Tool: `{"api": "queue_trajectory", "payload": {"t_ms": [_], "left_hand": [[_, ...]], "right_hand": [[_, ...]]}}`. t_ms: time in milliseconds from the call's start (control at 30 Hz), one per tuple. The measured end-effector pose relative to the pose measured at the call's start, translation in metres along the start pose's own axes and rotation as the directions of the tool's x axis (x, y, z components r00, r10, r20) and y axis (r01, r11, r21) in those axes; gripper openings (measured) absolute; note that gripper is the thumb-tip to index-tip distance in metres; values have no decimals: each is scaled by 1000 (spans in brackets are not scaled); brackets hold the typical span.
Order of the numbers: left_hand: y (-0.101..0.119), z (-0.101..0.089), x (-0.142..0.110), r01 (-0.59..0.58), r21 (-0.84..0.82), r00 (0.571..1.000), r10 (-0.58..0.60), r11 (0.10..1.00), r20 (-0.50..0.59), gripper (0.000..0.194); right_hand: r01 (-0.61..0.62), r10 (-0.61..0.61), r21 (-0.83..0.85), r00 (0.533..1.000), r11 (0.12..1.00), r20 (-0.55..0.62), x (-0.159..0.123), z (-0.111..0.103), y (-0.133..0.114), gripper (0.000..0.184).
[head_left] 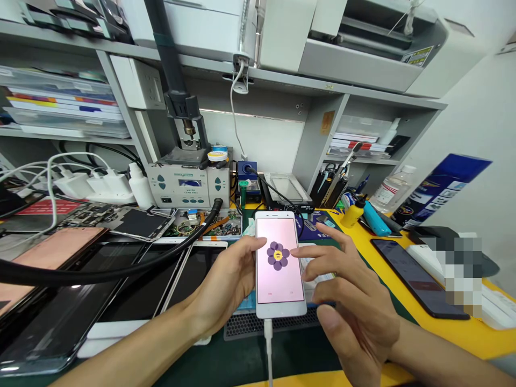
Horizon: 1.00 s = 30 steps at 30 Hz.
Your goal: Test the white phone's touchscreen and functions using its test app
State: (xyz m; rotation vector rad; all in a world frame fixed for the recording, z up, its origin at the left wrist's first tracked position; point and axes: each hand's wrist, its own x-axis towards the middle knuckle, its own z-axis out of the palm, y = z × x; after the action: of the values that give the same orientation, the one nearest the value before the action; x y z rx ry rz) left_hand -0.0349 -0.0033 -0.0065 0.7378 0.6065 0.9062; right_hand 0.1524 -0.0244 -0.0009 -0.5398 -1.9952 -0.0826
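A white smartphone (281,310) is held upright in the middle of the head view, its screen lit pink with a purple flower shape and a yellow centre. My left hand (228,279) grips it from the left, with the thumb over the screen's left edge and the other fingers hidden behind. My right hand (350,290) is at the phone's right side with its fingers spread and nothing in it. Its index fingertip is at the right edge of the flower; whether it touches the glass I cannot tell. A white charging cable (269,344) is plugged into the phone's bottom end.
Several phones and dark screens (76,290) cover the left. A thick black hose (141,274) crosses there from the soldering station (189,185). Behind lies a tray of circuit parts (201,223). At right are a black phone (419,277), a yellow bottle (352,215) and a clear bottle (393,188).
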Motion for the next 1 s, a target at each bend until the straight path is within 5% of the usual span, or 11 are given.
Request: {"api": "queue_trajectory", "payload": {"t_ms": [1000], "left_hand": [[0, 1, 0, -2, 5, 1000, 2, 1000, -5, 46]], "right_hand": [[21, -18, -41, 998, 999, 65, 1, 1, 4, 12]]}}
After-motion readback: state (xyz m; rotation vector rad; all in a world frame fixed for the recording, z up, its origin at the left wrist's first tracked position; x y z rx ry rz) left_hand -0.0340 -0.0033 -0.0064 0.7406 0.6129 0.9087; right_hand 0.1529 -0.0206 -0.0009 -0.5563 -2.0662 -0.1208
